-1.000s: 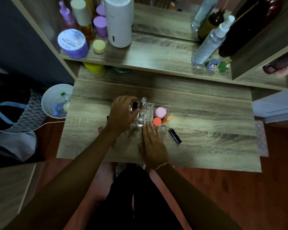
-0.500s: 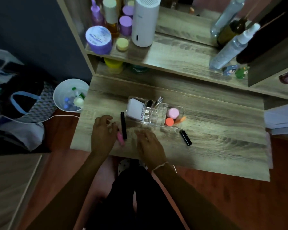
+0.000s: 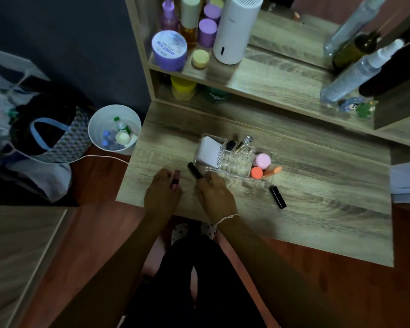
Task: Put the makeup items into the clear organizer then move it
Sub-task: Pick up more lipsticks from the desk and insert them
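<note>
Head view: one clear organizer (image 3: 234, 159), two black tubes, one per hand.

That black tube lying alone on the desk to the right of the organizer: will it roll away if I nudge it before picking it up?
The black tube looks short and rigid, so it should lift without flexing. It lies flat on the smooth wooden desk; if round it could roll sideways, though its section is unclear. Probably light, so a small nudge may send it skidding; a pinch from above seems safer.

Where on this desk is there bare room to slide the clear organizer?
Free: the wooden desk right of the black lipstick tube, and the strip behind the clear organizer. Crowded: front left, where both hands work, left hand and right hand.
</note>
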The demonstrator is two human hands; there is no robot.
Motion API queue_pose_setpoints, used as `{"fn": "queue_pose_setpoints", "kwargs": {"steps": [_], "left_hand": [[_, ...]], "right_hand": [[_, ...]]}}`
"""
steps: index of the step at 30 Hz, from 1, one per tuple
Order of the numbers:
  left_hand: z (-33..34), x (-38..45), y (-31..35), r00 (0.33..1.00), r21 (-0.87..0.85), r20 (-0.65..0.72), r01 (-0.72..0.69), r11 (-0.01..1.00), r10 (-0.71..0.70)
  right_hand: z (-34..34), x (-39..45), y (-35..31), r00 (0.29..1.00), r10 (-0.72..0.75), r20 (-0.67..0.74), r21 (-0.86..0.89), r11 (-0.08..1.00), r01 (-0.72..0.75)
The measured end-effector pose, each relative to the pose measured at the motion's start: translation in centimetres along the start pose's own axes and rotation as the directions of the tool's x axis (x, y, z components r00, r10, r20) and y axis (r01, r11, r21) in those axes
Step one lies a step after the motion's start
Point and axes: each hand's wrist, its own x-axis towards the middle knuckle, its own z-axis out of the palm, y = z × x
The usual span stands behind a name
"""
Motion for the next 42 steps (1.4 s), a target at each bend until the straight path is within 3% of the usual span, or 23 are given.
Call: {"fn": "queue_pose_setpoints", "kwargs": {"steps": [5, 10, 12, 16, 22, 26, 30, 35, 42], "left_hand": [[-0.5, 0.1, -0.6, 0.999, 0.043, -0.002, -0.04, 0.998, 0.04], [-0.8, 0.7, 0.1, 0.996, 0.013, -0.013, -0.085, 0.996, 0.085], [-1.0, 1.0, 1.0, 0.989, -0.047, -0.032, -0.145, 0.988, 0.144], [-1.2, 1.3, 4.0, 0.941, -0.169, -0.061, -0.338, 0.926, 0.333], [-0.3, 2.1, 8.9, 0.87, -0.335, 0.001, -0.464, 0.82, 0.492], [1.0, 2.8, 10.9, 0.837, -0.273, 0.018, -0.521, 0.808, 0.546], [2.0, 3.4, 11.5, 0.819, -0.233, 0.007, -0.556, 0.798, 0.573], [2.8, 3.7, 11.4, 0.788, -0.16, 0.008, -0.607, 0.779, 0.616], [3.9, 4.2, 10.7, 0.826, -0.12, -0.011, -0.561, 0.819, 0.564]], "right_hand": [[0.1, -0.9, 0.5, 0.992, 0.124, 0.026, 0.077, 0.989, -0.126], [-0.6, -2.7, 1.2, 0.992, 0.054, 0.112, 0.182, 0.98, -0.074], [-1.2, -3.4, 1.5, 0.997, 0.036, 0.07, 0.258, 0.965, -0.053], [-2.8, -4.9, 2.3, 0.985, 0.167, -0.036, 0.484, 0.865, -0.129], [-5.3, -5.8, 4.1, 0.924, 0.351, -0.152, 0.598, 0.777, -0.197], [-7.2, -4.8, 4.8, 0.838, 0.445, -0.315, 0.665, 0.734, -0.14], [-8.8, -2.8, 5.6, 0.758, 0.527, -0.385, 0.657, 0.733, -0.176], [-9.6, -0.7, 5.9, 0.733, 0.549, -0.4, 0.657, 0.73, -0.188], [-9.6, 1.1, 5.9, 0.769, 0.565, -0.299, 0.633, 0.721, -0.282]]}}
